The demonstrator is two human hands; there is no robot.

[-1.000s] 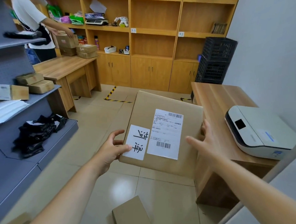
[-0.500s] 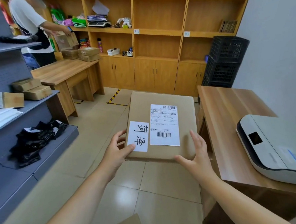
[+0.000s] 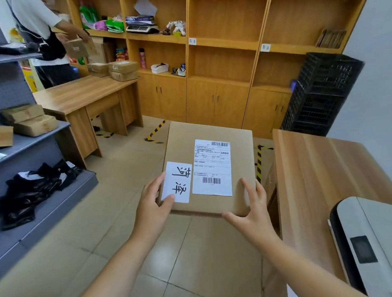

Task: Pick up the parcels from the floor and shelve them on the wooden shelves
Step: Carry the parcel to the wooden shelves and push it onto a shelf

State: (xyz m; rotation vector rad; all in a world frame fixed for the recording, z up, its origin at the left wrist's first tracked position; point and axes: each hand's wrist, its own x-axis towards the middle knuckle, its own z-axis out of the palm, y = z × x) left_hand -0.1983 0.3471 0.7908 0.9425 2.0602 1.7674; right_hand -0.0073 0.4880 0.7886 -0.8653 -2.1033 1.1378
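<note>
I hold a flat brown cardboard parcel (image 3: 237, 142) in front of me at about waist height, over the tiled floor. It carries a white shipping label with barcodes and a white sticker with handwritten characters. My left hand (image 3: 151, 207) grips its near left corner, thumb on the sticker. My right hand (image 3: 251, 212) grips the near right corner, fingers spread along the edge. The wooden shelves (image 3: 223, 42) stand ahead against the far wall, with several bare compartments in the middle and right.
A wooden counter (image 3: 324, 172) with a white printer (image 3: 381, 243) is close on my right. Grey metal racking (image 3: 22, 146) with boxes and black bags lines the left. A person (image 3: 43, 36) handles a box by a wooden desk (image 3: 84, 94). Black crates (image 3: 321, 93) stand far right.
The parcel has levelled out from a tilt and moved forward with me toward the wooden shelves. The small box on the floor near my feet has dropped out of view.
</note>
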